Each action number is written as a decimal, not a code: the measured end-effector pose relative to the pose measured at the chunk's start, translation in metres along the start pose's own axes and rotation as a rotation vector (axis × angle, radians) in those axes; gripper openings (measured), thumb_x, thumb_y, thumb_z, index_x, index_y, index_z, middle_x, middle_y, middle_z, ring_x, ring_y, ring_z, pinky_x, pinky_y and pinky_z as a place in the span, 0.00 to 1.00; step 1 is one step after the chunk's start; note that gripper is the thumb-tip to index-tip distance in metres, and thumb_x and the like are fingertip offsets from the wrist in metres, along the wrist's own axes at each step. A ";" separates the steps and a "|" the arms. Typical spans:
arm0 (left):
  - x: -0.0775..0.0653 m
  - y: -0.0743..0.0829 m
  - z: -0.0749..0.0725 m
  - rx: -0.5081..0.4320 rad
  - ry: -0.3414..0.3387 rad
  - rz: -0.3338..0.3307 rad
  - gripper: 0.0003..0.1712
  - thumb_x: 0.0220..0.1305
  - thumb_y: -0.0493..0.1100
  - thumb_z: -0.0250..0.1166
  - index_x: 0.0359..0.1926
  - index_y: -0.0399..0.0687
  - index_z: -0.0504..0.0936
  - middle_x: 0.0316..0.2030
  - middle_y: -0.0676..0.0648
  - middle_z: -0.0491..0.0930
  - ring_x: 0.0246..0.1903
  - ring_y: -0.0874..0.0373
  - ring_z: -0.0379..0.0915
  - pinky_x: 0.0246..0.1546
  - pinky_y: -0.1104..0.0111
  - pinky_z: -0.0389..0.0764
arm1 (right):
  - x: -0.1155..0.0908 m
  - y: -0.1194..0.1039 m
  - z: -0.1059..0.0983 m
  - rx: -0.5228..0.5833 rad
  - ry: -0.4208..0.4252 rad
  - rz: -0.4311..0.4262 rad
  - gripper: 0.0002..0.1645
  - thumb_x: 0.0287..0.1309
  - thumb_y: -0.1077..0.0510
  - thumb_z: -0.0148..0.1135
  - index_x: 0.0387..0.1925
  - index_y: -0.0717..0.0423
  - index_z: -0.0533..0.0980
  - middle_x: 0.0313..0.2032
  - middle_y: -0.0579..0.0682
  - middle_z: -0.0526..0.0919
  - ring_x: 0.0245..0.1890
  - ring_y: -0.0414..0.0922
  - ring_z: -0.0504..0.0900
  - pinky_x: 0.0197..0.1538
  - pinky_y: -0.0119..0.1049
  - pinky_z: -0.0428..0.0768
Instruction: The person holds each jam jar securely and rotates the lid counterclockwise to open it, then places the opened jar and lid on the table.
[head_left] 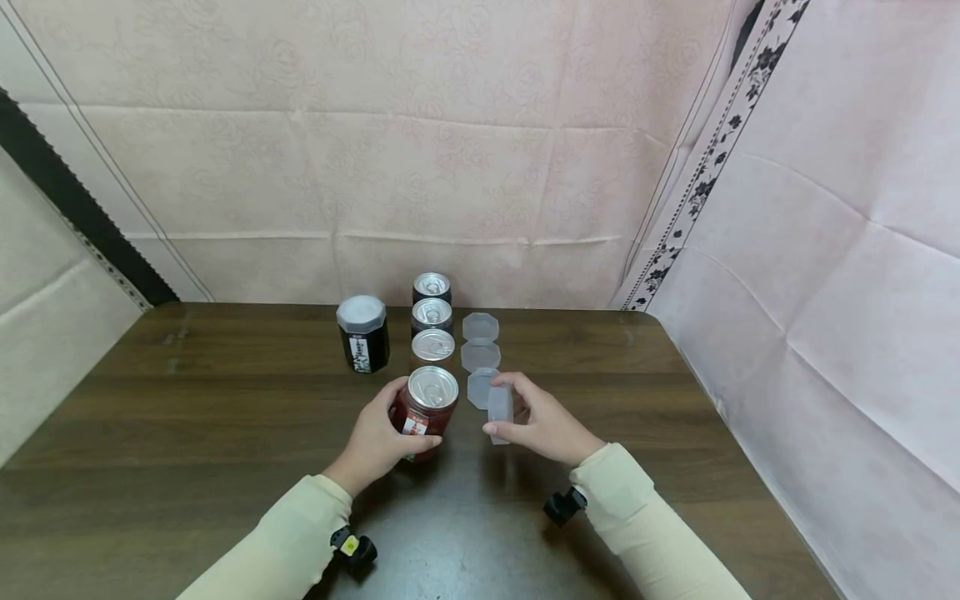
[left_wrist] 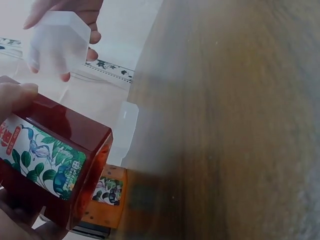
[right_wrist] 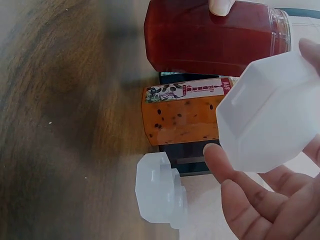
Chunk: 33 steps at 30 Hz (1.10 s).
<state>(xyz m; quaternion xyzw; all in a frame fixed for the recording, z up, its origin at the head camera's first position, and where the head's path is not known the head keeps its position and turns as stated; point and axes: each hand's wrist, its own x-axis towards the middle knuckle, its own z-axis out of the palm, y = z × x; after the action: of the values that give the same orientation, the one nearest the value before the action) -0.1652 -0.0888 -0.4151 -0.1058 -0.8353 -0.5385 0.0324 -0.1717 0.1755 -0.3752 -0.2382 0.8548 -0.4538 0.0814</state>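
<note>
My left hand (head_left: 380, 433) grips a jar of dark red contents (head_left: 429, 408), its fingers and thumb wrapped round the sides. A pull-ring metal top closes the jar, and a leafy printed label (left_wrist: 47, 155) shows on it in the left wrist view. To the right, my right hand (head_left: 543, 421) pinches a translucent white plastic lid (head_left: 500, 404) on edge between thumb and fingers. That octagonal lid (right_wrist: 270, 110) is apart from the jar. Just behind the red jar stands an orange jar with dark seeds (right_wrist: 182, 112).
Two dark jars (head_left: 432, 312) with metal tops continue the row behind. Left of them stands a black jar (head_left: 362, 333) wearing a translucent lid. Several loose lids (head_left: 480, 356) lie in a line right of the row. A cloth (head_left: 450, 167) hangs behind the wooden table (head_left: 247, 400).
</note>
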 end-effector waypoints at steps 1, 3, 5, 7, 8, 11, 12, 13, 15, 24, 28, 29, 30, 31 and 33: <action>0.000 0.000 0.001 -0.002 0.000 -0.003 0.50 0.42 0.42 0.80 0.66 0.42 0.65 0.57 0.41 0.74 0.54 0.46 0.71 0.55 0.50 0.74 | 0.000 0.001 0.000 0.001 0.006 0.000 0.41 0.54 0.48 0.70 0.65 0.53 0.62 0.50 0.52 0.75 0.44 0.51 0.76 0.44 0.40 0.79; 0.001 0.000 0.002 -0.010 -0.005 -0.009 0.50 0.42 0.43 0.80 0.66 0.43 0.64 0.58 0.41 0.74 0.55 0.46 0.70 0.56 0.49 0.74 | 0.000 0.002 0.001 0.005 0.014 0.001 0.41 0.53 0.48 0.71 0.64 0.51 0.63 0.50 0.52 0.74 0.44 0.51 0.76 0.44 0.40 0.79; 0.001 -0.001 0.003 -0.020 -0.007 -0.017 0.51 0.42 0.44 0.80 0.66 0.43 0.64 0.58 0.41 0.73 0.56 0.46 0.70 0.56 0.49 0.73 | 0.000 0.005 0.001 0.006 0.019 0.006 0.40 0.52 0.48 0.72 0.63 0.50 0.63 0.50 0.52 0.74 0.44 0.51 0.76 0.44 0.39 0.79; 0.001 -0.002 0.004 -0.031 -0.007 -0.023 0.51 0.42 0.44 0.80 0.67 0.43 0.63 0.59 0.41 0.73 0.57 0.45 0.70 0.57 0.49 0.73 | 0.000 0.007 0.002 0.009 0.021 0.004 0.39 0.52 0.48 0.72 0.63 0.50 0.64 0.51 0.53 0.74 0.44 0.52 0.76 0.44 0.38 0.80; 0.001 -0.002 0.004 -0.034 -0.005 -0.026 0.52 0.42 0.44 0.80 0.67 0.42 0.63 0.59 0.40 0.72 0.57 0.45 0.69 0.57 0.48 0.72 | 0.001 0.008 0.002 0.013 0.021 0.003 0.39 0.52 0.49 0.72 0.62 0.50 0.64 0.51 0.53 0.74 0.44 0.52 0.76 0.43 0.38 0.80; 0.002 -0.002 0.005 -0.042 0.001 -0.031 0.53 0.41 0.44 0.81 0.67 0.41 0.62 0.60 0.40 0.72 0.57 0.45 0.69 0.58 0.48 0.71 | 0.002 0.010 0.001 0.024 0.027 0.010 0.39 0.52 0.50 0.72 0.62 0.51 0.64 0.52 0.55 0.73 0.45 0.53 0.76 0.43 0.38 0.80; 0.002 -0.002 0.005 -0.045 0.005 -0.031 0.53 0.41 0.44 0.81 0.67 0.41 0.62 0.60 0.40 0.71 0.57 0.45 0.69 0.58 0.48 0.71 | 0.002 0.010 0.001 0.028 0.028 0.011 0.39 0.52 0.50 0.72 0.62 0.51 0.63 0.53 0.55 0.73 0.45 0.53 0.76 0.44 0.38 0.80; 0.002 -0.002 0.005 -0.048 0.007 -0.031 0.53 0.41 0.44 0.81 0.67 0.41 0.62 0.60 0.40 0.71 0.57 0.45 0.69 0.58 0.49 0.71 | 0.003 0.010 0.001 0.030 0.030 0.014 0.39 0.52 0.51 0.72 0.62 0.52 0.63 0.53 0.56 0.72 0.45 0.53 0.76 0.44 0.38 0.79; 0.002 -0.001 0.006 -0.058 0.010 -0.030 0.53 0.40 0.43 0.81 0.67 0.40 0.62 0.59 0.40 0.71 0.57 0.45 0.69 0.59 0.49 0.71 | 0.004 0.011 0.001 0.036 0.036 0.021 0.39 0.52 0.52 0.72 0.62 0.52 0.63 0.54 0.56 0.72 0.45 0.52 0.76 0.45 0.39 0.79; 0.003 -0.002 0.007 -0.078 0.024 -0.071 0.54 0.42 0.43 0.80 0.68 0.41 0.60 0.61 0.39 0.69 0.59 0.44 0.67 0.60 0.48 0.69 | 0.002 -0.001 0.001 0.047 0.055 0.050 0.38 0.54 0.58 0.71 0.62 0.56 0.62 0.53 0.59 0.71 0.44 0.53 0.76 0.45 0.40 0.79; 0.004 -0.003 0.008 -0.081 0.039 -0.087 0.54 0.42 0.43 0.80 0.68 0.41 0.60 0.62 0.38 0.69 0.60 0.43 0.66 0.61 0.48 0.68 | 0.003 0.008 0.003 0.065 0.072 0.053 0.38 0.53 0.54 0.71 0.61 0.53 0.62 0.50 0.59 0.72 0.41 0.51 0.76 0.42 0.38 0.79; 0.004 -0.003 0.008 -0.084 0.045 -0.088 0.54 0.42 0.43 0.80 0.68 0.41 0.60 0.62 0.38 0.69 0.61 0.43 0.66 0.61 0.48 0.68 | 0.004 0.014 0.004 0.072 0.078 0.053 0.38 0.53 0.53 0.72 0.61 0.52 0.62 0.50 0.59 0.72 0.41 0.50 0.77 0.42 0.38 0.80; 0.004 -0.003 0.009 -0.089 0.048 -0.090 0.54 0.42 0.43 0.80 0.68 0.40 0.60 0.62 0.38 0.69 0.61 0.43 0.66 0.61 0.48 0.68 | 0.004 0.015 0.004 0.077 0.084 0.057 0.38 0.53 0.52 0.72 0.61 0.52 0.62 0.49 0.59 0.73 0.40 0.50 0.77 0.41 0.38 0.80; 0.004 -0.004 0.009 -0.092 0.051 -0.092 0.54 0.42 0.43 0.80 0.68 0.41 0.60 0.62 0.38 0.68 0.61 0.43 0.66 0.61 0.48 0.68 | 0.005 0.016 0.005 0.082 0.088 0.059 0.38 0.53 0.52 0.72 0.61 0.52 0.62 0.49 0.59 0.73 0.40 0.50 0.77 0.41 0.39 0.80; 0.004 -0.004 0.010 -0.096 0.055 -0.096 0.54 0.42 0.44 0.80 0.68 0.41 0.59 0.62 0.38 0.68 0.61 0.43 0.66 0.61 0.48 0.68 | 0.005 0.017 0.006 0.095 0.096 0.059 0.38 0.53 0.53 0.72 0.61 0.53 0.61 0.48 0.59 0.73 0.39 0.49 0.77 0.40 0.39 0.80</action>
<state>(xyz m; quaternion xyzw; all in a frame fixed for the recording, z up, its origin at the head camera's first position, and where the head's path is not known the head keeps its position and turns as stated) -0.1694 -0.0810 -0.4222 -0.0520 -0.8113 -0.5818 0.0244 -0.1800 0.1766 -0.3920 -0.1868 0.8419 -0.5021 0.0648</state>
